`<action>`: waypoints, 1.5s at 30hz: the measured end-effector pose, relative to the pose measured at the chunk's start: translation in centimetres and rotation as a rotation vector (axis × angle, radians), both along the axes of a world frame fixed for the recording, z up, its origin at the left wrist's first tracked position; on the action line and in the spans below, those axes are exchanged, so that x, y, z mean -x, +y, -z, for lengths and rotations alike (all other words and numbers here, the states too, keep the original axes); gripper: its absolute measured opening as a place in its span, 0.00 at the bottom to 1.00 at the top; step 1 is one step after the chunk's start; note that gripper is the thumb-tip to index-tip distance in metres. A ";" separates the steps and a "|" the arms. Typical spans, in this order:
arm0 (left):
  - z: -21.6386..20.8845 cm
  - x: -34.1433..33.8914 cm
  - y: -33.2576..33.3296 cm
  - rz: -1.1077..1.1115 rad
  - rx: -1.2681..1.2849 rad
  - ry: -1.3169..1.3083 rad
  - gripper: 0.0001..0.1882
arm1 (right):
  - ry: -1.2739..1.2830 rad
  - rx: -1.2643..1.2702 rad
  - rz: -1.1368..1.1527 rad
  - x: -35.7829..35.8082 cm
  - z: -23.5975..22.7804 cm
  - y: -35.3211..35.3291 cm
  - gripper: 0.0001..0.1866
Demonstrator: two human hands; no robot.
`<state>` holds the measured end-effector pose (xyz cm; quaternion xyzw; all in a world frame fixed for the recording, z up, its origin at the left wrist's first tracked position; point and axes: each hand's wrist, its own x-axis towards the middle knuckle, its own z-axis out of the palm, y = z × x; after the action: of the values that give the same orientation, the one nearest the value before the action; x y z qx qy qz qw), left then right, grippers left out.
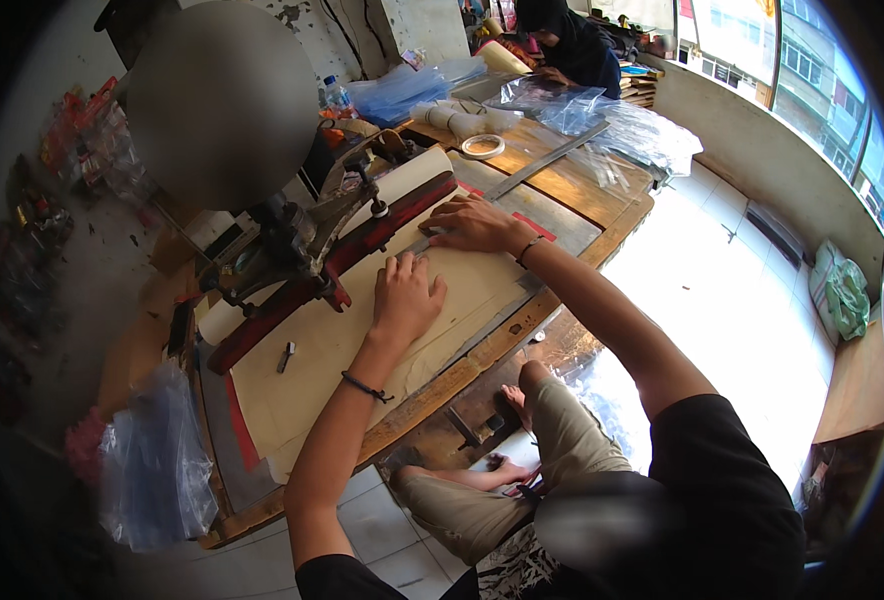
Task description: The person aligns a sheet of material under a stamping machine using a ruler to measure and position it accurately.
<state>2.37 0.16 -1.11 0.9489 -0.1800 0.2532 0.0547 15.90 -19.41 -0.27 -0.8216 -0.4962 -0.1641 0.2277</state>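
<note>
Tan paper sheet [362,345]: flat on the wooden workbench [572,190], under both hands.
We press our left hand [405,297] palm-down on the sheet, fingers together and extended. Our right hand [474,224] lies at the sheet's far edge, fingers spread flat, just beside the red bar [362,245] of the press machine [292,240].

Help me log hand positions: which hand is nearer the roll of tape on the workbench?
Right. The right hand rests on the cream sheet farther up the bench, towards the tape roll but apart from it. The left hand lies flat on the sheet, closer to the person.
</note>
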 end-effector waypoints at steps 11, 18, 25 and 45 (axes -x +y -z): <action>-0.2 0.8 1.1 0.037 -0.023 0.108 0.27 | 0.068 0.032 0.085 0.9 -0.4 0.1 0.23; -0.8 1.1 1.1 0.009 -0.006 0.137 0.25 | 0.072 0.041 0.070 0.1 -0.3 0.3 0.24; -1.4 0.8 1.5 0.018 -0.017 0.155 0.25 | -0.071 -0.087 0.056 -0.4 0.4 0.5 0.24; 0.7 4.2 2.1 0.029 0.180 0.140 0.26 | 0.094 -0.020 0.221 0.4 0.7 -1.6 0.27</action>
<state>-1.79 2.27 -1.83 0.9529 -0.1658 0.2006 0.1560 15.47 -21.02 -0.98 -0.8758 -0.3897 -0.1544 0.2392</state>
